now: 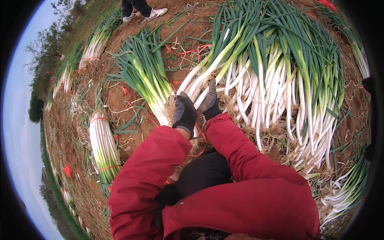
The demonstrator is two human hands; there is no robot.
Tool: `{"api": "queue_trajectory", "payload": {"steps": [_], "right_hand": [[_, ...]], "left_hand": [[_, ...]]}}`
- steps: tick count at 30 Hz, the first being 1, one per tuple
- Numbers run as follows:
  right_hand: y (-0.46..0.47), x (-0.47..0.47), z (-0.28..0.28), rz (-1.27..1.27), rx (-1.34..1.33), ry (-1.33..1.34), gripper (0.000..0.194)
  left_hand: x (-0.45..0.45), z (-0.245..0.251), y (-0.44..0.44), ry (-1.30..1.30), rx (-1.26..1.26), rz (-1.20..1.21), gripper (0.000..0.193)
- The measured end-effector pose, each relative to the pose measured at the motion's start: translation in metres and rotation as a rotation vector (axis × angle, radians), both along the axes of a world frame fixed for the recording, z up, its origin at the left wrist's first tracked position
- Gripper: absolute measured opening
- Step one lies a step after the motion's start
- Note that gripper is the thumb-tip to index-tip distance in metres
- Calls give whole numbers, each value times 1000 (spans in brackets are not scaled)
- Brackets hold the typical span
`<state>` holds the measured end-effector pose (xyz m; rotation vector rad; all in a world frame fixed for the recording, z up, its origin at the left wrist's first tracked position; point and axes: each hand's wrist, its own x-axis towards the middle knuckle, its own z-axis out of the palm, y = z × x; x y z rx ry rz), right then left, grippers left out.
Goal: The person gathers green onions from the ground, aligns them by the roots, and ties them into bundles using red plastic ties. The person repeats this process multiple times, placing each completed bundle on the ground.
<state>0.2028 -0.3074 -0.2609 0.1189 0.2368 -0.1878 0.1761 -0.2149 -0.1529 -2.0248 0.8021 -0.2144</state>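
Note:
Both hands wear dark work gloves and lie close together before me. My left hand (183, 112) is closed around the root ends of several long green onions (196, 79), whose white stems slant up and right. My right hand (209, 99) is against the same white stems, its fingers up at their right side; whether it grips them is hard to see. Left of my hands lies a smaller bunch of green onions (144, 78), its roots beside my left glove. A big loose heap of green onions (273, 87) spreads out on the right, leaves pointing away from me.
A tied bundle of green onions (103, 144) with red bands lies at left. More tied bundles (96, 48) are at upper left. Red plastic ties (195, 51) lie on the soil. Another person's shoes (154, 13) are at the top. More green onions (345, 192) lie at lower right.

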Motion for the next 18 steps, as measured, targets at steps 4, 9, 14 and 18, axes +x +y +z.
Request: {"api": "queue_trajectory", "payload": {"steps": [4,9,14,18], "right_hand": [[-7,-9,-43,101,-10,-52,56],[-24,21,-57,117,-31,-201,47],[-7,66,-28,271,-250,21,33],[27,125,20,439,-339,-32,29]], "left_hand": [[-30,-5,15,426,-279,273,29],[-63,43,63,312,-160,82,35],[-73,96,111,339,-69,182,41],[-72,123,141,105,74,217,47]]}}
